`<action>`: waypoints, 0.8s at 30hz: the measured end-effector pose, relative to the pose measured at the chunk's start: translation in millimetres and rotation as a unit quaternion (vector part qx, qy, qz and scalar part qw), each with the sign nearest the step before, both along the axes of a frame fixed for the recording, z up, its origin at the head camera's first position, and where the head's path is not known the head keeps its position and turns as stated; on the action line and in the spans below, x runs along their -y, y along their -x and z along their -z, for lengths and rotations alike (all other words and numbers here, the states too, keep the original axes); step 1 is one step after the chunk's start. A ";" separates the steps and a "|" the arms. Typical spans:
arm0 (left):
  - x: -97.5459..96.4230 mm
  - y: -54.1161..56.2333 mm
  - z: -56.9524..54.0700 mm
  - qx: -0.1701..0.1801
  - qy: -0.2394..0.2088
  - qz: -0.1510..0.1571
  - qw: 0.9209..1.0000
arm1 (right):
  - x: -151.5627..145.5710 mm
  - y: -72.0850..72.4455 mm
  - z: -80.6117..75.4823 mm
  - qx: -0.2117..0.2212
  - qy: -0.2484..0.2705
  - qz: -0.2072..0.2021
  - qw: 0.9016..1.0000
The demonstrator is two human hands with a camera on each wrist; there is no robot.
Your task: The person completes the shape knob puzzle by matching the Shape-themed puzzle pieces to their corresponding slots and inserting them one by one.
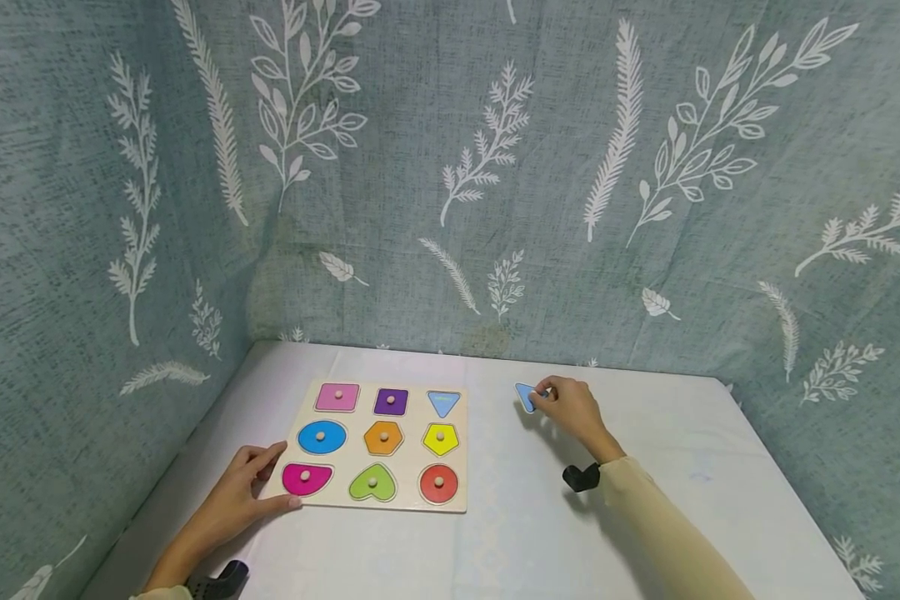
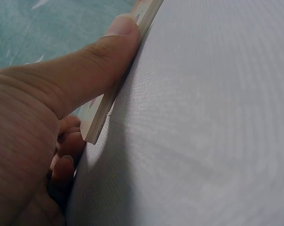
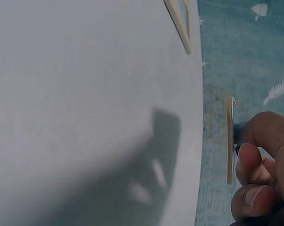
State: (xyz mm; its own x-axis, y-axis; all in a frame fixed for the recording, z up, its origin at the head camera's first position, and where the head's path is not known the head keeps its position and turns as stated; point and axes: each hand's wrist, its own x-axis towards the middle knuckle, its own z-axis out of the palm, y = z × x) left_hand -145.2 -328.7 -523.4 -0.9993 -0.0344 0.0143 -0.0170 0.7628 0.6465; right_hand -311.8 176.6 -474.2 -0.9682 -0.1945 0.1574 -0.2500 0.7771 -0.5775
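Observation:
A blue triangle puzzle piece [image 1: 524, 397] is pinched by my right hand [image 1: 572, 410], raised above the table to the right of the board. In the right wrist view the triangle piece [image 3: 230, 141] shows edge-on, with fingertips at its knob. A wooden shape puzzle board [image 1: 412, 497] lies flat on the table. My left hand [image 1: 228, 497] grips its near left corner, thumb on the front edge and fingers by the left side. The triangle recess [image 1: 443, 404] at the board's far right has no knobbed piece in it; the other shapes are seated in theirs.
The table [image 1: 510, 533] has a white cloth over it. Patterned grey-green fabric [image 1: 420, 167] hangs behind it and at both sides. Each wrist wears a black device, one by the right sleeve [image 1: 581, 477].

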 end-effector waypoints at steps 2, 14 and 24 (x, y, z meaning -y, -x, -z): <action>0.2 -0.2 -0.7 -0.003 -0.001 0.002 1.000 | 4.5 1.1 -0.7 0.000 0.001 -0.004 1.000; -0.2 -1.2 -1.4 0.002 -0.008 0.002 1.000 | 35.7 5.3 -5.4 -0.009 0.017 -0.036 0.999; -0.7 -1.0 -2.5 0.008 -0.005 0.001 1.000 | 62.3 10.0 0.9 -0.011 0.016 -0.055 0.998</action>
